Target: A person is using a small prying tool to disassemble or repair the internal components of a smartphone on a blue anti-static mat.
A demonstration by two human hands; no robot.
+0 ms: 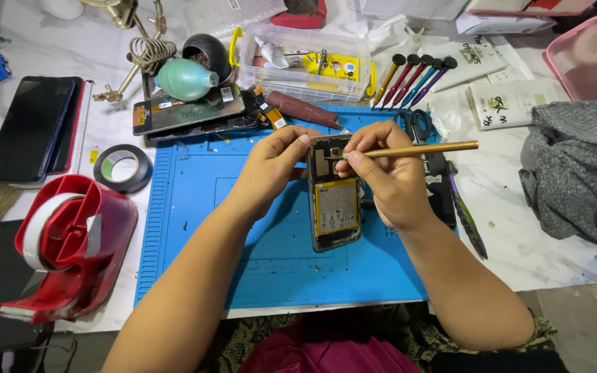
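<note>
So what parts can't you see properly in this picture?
Head view only:
- Top of the opened phone: covered by the left hand and right hand.
- Gold screwdriver tip: too small to make out.
- Pink tub: cut off by the right edge.
- Scissors: partly behind the right hand.

Opened phone (335, 207) lies on the mat (202, 207), between left hand (271, 162) and right hand (388, 173). Left of mat: tape roll (124, 167), tape dispenser (70, 242). Behind mat: plastic box (305, 59), screwdriver row (416, 76); right of it, cloth (578, 173).
</note>
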